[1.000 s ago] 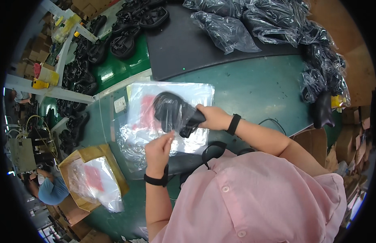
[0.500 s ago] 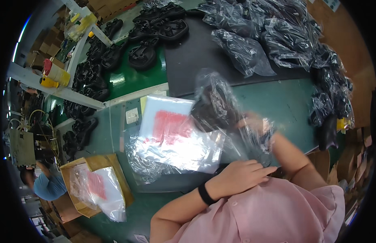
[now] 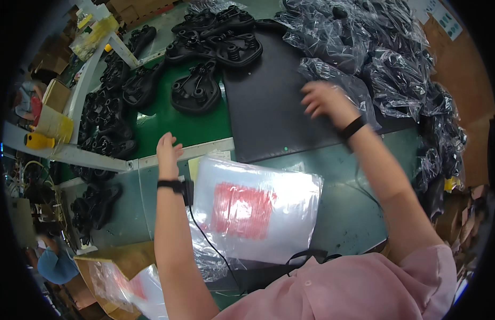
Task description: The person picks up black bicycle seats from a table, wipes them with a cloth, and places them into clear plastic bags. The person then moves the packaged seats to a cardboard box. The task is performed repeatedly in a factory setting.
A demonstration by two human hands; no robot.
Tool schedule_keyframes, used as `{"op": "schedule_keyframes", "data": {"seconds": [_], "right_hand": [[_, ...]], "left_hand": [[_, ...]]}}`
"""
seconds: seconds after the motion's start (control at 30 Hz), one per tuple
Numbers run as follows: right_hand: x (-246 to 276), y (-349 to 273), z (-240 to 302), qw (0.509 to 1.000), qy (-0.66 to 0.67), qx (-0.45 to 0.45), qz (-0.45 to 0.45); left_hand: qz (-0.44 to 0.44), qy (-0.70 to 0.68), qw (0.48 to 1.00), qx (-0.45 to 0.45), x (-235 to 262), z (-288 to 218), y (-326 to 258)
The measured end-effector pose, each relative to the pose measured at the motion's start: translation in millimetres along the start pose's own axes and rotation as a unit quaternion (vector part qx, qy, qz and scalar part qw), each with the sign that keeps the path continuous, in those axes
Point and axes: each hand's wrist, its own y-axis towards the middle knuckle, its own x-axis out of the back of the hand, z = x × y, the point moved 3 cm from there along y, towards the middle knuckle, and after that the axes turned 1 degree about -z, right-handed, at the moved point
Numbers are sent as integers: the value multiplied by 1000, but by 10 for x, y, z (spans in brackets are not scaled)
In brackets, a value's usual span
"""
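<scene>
The left hand (image 3: 167,150) is raised over the green belt (image 3: 194,125), its fingers loosely spread and holding nothing; the nearest bare saddle (image 3: 195,92) lies beyond the fingertips, underside up, apart from them. The right hand (image 3: 326,101) is stretched over the black mat (image 3: 268,106), fingers spread and empty, blurred by motion. Its fingertips are just beside a bagged saddle (image 3: 341,82) at the edge of the heap of bagged saddles (image 3: 386,48); whether the film is touched cannot be told.

As a judgement, a fresh saddle is being reached for while a finished one is released. The step is best done if the saddle is taken by its rails or narrow nose, where a firm hold is offered, rather than by the broad shell. It should be lifted clear of the neighbouring saddles (image 3: 218,37) so that none is dragged along. The bagged piece should be laid on the heap, not on the mat's bare part, so that room is kept.

A stack of clear bags (image 3: 258,213) with a red print lies on the table (image 3: 343,213) close before the body, between the two forearms and well apart from both hands. More saddles are lined along the belt's left side. A carton (image 3: 122,261) with more bags stands at the lower left.
</scene>
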Motion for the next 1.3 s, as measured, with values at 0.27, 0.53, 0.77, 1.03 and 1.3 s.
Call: {"op": "schedule_keyframes", "data": {"seconds": [0.27, 0.53, 0.77, 1.03, 1.3], "right_hand": [[-890, -26, -1269, 992, -54, -106, -36], [-707, -201, -1025, 976, 148, -160, -5], [-888, -757, -366, 908, 405, -62, 90], [-383, -2137, 323, 943, 322, 41, 77], [487, -4340, -373, 949, 266, -108, 130]], "left_hand": [[-85, -20, 996, 10, -1250, 136, 762], [39, -95, 994, 40, -748, -40, -194], [161, -75, 981, 82, -532, -558, -2138], [219, -58, 973, 50, -482, -675, -3392], [480, 84, 873, 5, -1104, -124, -4032]]}}
